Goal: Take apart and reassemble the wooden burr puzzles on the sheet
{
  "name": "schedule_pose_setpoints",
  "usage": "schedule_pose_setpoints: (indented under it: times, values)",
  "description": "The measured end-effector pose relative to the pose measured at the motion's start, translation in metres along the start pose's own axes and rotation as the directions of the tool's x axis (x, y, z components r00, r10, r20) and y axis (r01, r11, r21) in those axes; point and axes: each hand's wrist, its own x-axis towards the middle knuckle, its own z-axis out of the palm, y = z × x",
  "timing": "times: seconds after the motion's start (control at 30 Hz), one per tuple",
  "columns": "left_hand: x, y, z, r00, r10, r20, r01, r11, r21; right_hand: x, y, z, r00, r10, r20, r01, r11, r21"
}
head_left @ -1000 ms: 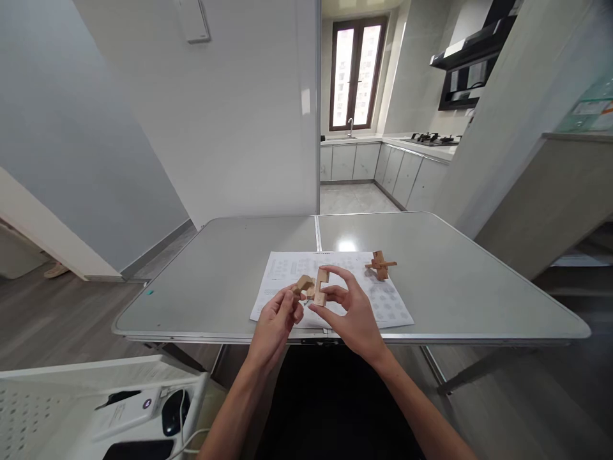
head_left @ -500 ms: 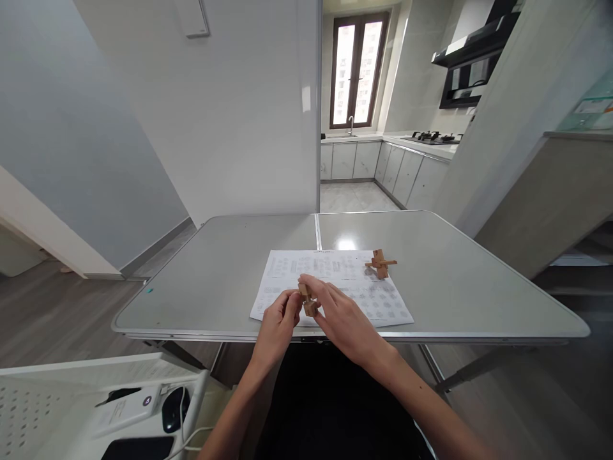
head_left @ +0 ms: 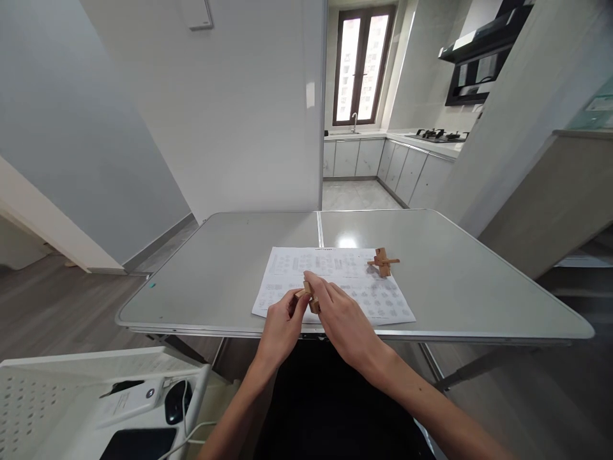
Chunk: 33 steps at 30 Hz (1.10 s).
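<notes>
A large white wall (head_left: 230, 121) stands at the far side, and to the right of it opens a kitchen with a tall window (head_left: 361, 67). Before them is a grey table (head_left: 211, 268) with a metal edge and a seam across its middle. At the near left, lower than the table, there is a white plastic basket (head_left: 71, 370); in it are a flat black object (head_left: 138, 444), a black computer mouse (head_left: 176, 402) and a white cable. A printed paper sheet (head_left: 342, 260) lies on the near middle of the table.

Above the near part of this sheet, the two hands meet. The right hand (head_left: 342, 316) bends its fingers over some light wooden pieces (head_left: 314, 306) and grasps them from the right. The left hand (head_left: 281, 326) pinches them from the left, between thumb and fingers. Which piece belongs to which hand, I cannot tell, because the fingers hide much. At the sheet's far right corner rests an interlocked wooden puzzle (head_left: 382, 262), touched by neither hand. The smallest thing is a teal speck (head_left: 152, 285) near the table's left edge.
</notes>
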Motion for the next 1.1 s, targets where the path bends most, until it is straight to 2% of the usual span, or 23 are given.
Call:
schedule_pose_setpoints:
  times: [0.13,0.27,0.4,0.5,0.57,0.67,0.73,0.77,0.8,0.83,0.97,1.1]
  values:
    - [-0.001,0.002,0.000,1.000,0.005,-0.007,-0.005,1.000,-0.017,0.000,0.001,0.001,1.000,0.004,-0.015,-0.004,1.000,-0.018]
    - [0.000,0.005,-0.005,0.992,-0.014,0.123,0.044,0.969,-0.244,-0.001,0.007,-0.004,0.999,0.011,-0.048,-0.006,0.995,0.104]
    - [0.001,0.006,-0.009,0.971,-0.049,0.232,0.159,0.862,-0.481,-0.002,0.010,-0.018,0.976,0.126,-0.178,-0.095,0.980,0.174]
    - [0.001,0.004,-0.010,0.961,-0.066,0.268,0.206,0.816,-0.540,-0.003,0.014,-0.029,0.952,0.196,-0.235,-0.160,0.973,0.165]
    - [0.002,0.000,-0.009,0.960,-0.064,0.273,0.207,0.819,-0.535,-0.005,0.019,-0.033,0.945,0.219,-0.244,-0.176,0.967,0.187]
    - [0.011,-0.012,-0.007,0.981,-0.064,0.182,0.136,0.900,-0.415,-0.009,0.030,-0.032,0.936,0.250,-0.249,-0.187,0.950,0.252]
    - [0.022,-0.025,-0.006,0.997,-0.069,0.041,0.075,0.979,-0.191,-0.012,0.039,-0.029,0.927,0.286,-0.241,-0.212,0.933,0.292]
    - [0.028,-0.032,-0.006,0.998,-0.064,-0.026,0.063,0.998,-0.020,-0.014,0.043,-0.027,0.924,0.303,-0.232,-0.226,0.924,0.307]
    - [0.035,-0.038,-0.007,0.998,-0.060,-0.034,0.065,0.985,0.157,-0.016,0.046,-0.026,0.923,0.315,-0.222,-0.236,0.918,0.320]
    - [0.041,-0.044,-0.008,0.997,-0.069,-0.031,0.074,0.973,0.220,-0.017,0.049,-0.025,0.924,0.320,-0.211,-0.241,0.913,0.329]
    - [0.062,-0.061,-0.012,0.993,-0.120,-0.008,0.114,0.917,0.383,-0.022,0.055,-0.022,0.928,0.333,-0.167,-0.263,0.902,0.342]
    - [0.076,-0.066,-0.016,0.978,-0.207,-0.007,0.176,0.814,0.554,-0.024,0.057,-0.019,0.927,0.352,-0.128,-0.286,0.886,0.365]
